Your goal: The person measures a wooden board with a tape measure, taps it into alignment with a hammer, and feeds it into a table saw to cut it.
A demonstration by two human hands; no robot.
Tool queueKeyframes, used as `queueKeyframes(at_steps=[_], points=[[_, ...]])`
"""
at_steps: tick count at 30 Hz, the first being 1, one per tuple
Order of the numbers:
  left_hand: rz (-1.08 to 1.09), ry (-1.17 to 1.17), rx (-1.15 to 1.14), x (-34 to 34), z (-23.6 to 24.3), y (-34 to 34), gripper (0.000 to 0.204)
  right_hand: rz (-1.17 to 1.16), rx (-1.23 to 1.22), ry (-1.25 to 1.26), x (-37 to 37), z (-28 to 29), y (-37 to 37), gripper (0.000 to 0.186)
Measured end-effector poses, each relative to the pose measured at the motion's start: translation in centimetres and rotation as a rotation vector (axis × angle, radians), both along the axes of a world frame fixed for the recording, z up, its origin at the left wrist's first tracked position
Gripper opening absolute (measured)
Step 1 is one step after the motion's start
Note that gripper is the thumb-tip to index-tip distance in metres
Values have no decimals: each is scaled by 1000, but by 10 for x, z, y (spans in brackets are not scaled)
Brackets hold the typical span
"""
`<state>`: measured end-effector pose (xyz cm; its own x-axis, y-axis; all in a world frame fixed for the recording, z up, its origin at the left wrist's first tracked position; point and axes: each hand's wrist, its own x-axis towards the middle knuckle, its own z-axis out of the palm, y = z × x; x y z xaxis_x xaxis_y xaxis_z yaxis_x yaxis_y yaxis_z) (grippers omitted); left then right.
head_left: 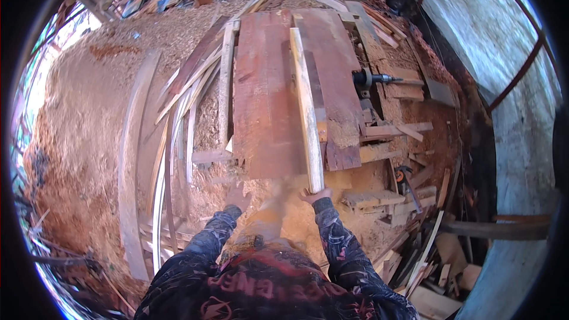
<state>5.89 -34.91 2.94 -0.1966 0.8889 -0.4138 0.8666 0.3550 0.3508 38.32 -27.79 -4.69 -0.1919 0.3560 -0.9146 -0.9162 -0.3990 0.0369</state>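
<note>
A long pale wooden batten lies lengthwise over reddish-brown boards, running away from me. My right hand is closed round its near end, just past the boards' front edge. My left hand hovers short of the boards' near left corner, a little blurred. Its fingers look stretched out, with nothing in them. Between the two hands the ground is covered in sawdust.
Right of the boards lies a dark power tool with a metal shaft. A hammer rests among wood offcuts. Loose strips and a long plank are on the left. A pale sheet wall rises at right.
</note>
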Motion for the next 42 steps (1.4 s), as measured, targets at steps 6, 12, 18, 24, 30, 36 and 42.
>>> queueKeyframes(at_steps=[6, 12, 18, 24, 30, 36, 42], points=[[179, -2, -134, -57, -21, -51, 64, 487, 327, -736, 29, 20, -9, 77], [112, 118, -233, -105, -55, -181, 52, 1539, 1206, -2363, -8, 121, -22, 78], [137, -71, -378, -76, -49, -220, 48, 1686, 1269, -2274, 15, 129, 23, 70], [202, -168, -429, -97, -68, -226, 49, 1576, 1254, -2308, 5, 121, 69, 71], [219, -213, -197, -108, -72, -196, 54, 1536, 1195, -2310, -8, 113, 120, 69], [94, -75, -317, -80, -42, -160, 52, 1577, 1152, -2273, -1, 95, 184, 59], [116, -123, -294, -81, -22, -151, 49, 1666, 1138, -2336, -15, 109, 229, 54]])
